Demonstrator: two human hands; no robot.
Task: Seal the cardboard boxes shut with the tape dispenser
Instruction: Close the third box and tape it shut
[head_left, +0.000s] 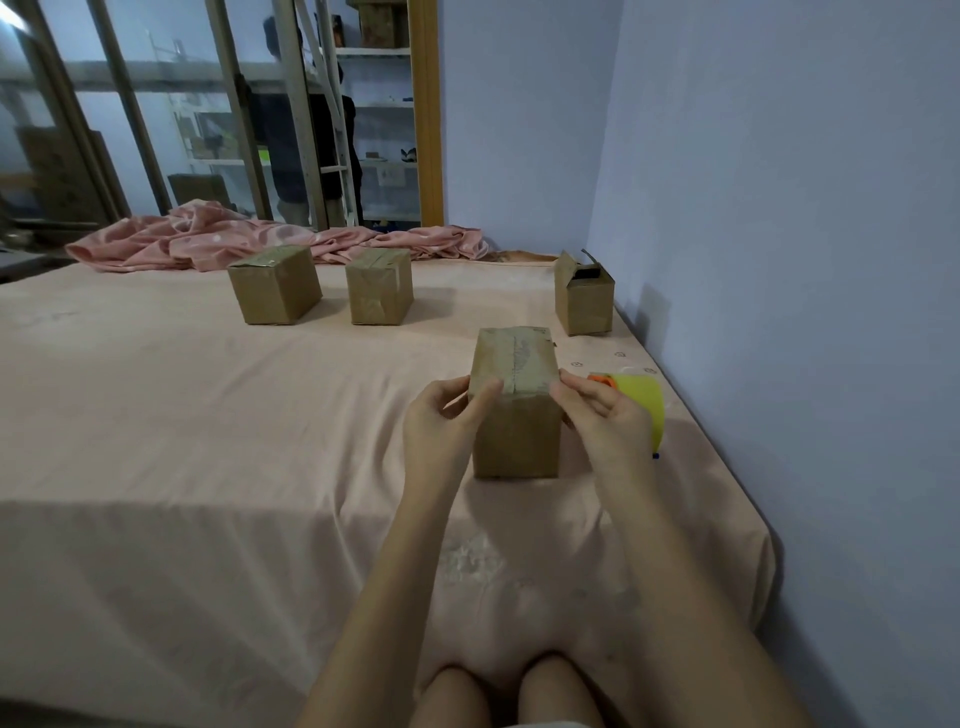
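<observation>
Hands, left hand (447, 415) and right hand (605, 415), gripping taped box (517, 402) on bed (208, 415), tape dispenser (641, 402) beside, open box (584, 299) beyond.

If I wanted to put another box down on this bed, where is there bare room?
The widest bare patch of the sheet lies left of the near box, in front of the two far boxes. It is crowded on the right: both hands hold the near box, with the tape dispenser and the open box against the wall.
</observation>
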